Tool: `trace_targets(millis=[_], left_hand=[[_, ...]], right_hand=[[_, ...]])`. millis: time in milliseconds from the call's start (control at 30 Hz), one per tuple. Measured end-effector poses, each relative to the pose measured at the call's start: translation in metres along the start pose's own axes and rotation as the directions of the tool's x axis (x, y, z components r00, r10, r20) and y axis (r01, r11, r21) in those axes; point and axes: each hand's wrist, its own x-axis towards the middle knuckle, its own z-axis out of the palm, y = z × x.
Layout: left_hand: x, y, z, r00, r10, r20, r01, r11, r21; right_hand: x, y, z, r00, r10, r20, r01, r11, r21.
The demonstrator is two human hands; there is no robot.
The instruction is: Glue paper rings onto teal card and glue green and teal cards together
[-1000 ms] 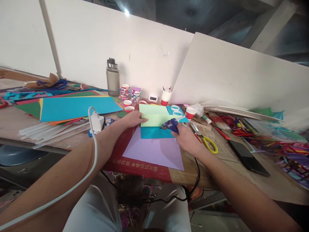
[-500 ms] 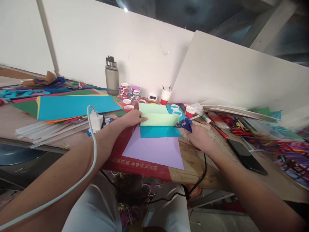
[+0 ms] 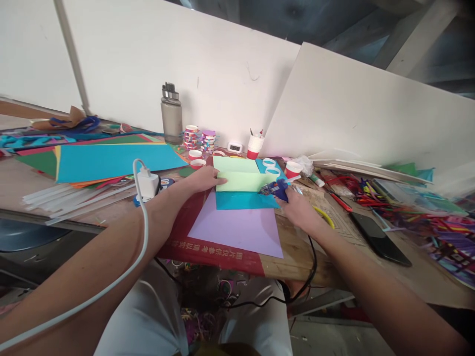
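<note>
My left hand (image 3: 203, 179) presses flat on the left edge of a folded light green paper (image 3: 241, 175), fingers stretched out. That paper lies over a teal sheet (image 3: 243, 200), and a lilac sheet (image 3: 237, 227) lies in front of both on a red cloth (image 3: 185, 232). My right hand (image 3: 299, 207) is closed around a blue glue gun (image 3: 276, 188), whose nozzle points at the right end of the green paper's fold, near the teal sheet. A black cord (image 3: 309, 262) runs from the gun down over the table's edge.
Coloured paper sheets (image 3: 111, 160) and glue sticks (image 3: 67, 198) lie at left, with a white charger (image 3: 148, 180) and its cable. A grey bottle (image 3: 171, 113), tape rolls (image 3: 200, 140), red cups (image 3: 292, 170), yellow scissors (image 3: 326, 215), a black phone (image 3: 378, 237) and craft sticks (image 3: 408, 202) lie around.
My right hand with the glue gun went right along the fold to the paper's right end, then drew back slightly left. My left hand has stayed on the green paper.
</note>
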Motion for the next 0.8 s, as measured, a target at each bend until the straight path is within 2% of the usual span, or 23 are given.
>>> trace_targets(millis=[167,300,600,800], left_hand=[[0.002,-0.001,0.001,1.000,-0.006,-0.018,0.006,1.000,-0.021],[0.002,-0.001,0.000,1.000,0.001,-0.022,-0.002,0.999,-0.033],[-0.001,-0.001,-0.002,1.000,-0.002,0.000,0.002,0.999,-0.041],[0.001,-0.001,-0.002,1.000,-0.011,-0.004,0.011,0.999,-0.044]], right_hand=[[-0.009,0.012,-0.014,0.998,0.059,-0.021,-0.061,0.993,-0.101],[-0.016,0.015,-0.023,0.998,0.034,-0.051,-0.041,0.988,-0.151],[-0.005,0.018,-0.012,0.998,0.036,-0.047,-0.039,0.996,-0.082],[-0.004,0.020,-0.013,0.999,0.047,-0.028,-0.048,0.998,-0.044]])
